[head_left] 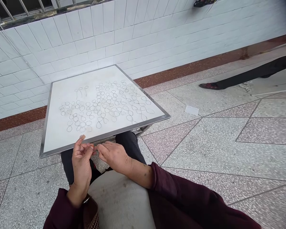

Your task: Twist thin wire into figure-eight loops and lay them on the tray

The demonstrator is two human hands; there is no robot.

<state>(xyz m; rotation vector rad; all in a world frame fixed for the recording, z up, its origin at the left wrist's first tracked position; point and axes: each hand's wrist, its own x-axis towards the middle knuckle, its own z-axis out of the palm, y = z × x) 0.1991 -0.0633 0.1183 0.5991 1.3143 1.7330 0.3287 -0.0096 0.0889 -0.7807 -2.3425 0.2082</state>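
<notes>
My left hand (82,159) is raised at the near edge of the white table (58,136), its index finger pointing up and its thumb pinched against the other fingers. A thin wire (80,147) shows as a fine loop around those fingers. Close on its right, my right hand (114,155) is closed, fingertips meeting the left ones on the same fine strand; its exact grip is hidden. Beyond both hands, many thin twisted wire loops (102,106), mostly figure-eight shaped, lie spread over the tabletop. Two loops with long tails (79,90) lie apart toward the back left.
The table's metal rim (133,123) stands over my knees. A white tiled wall (85,47) runs behind it. To the right, another person's leg and shoe (211,86) stretch across the speckled floor (219,136), where a white paper piece (192,110) lies.
</notes>
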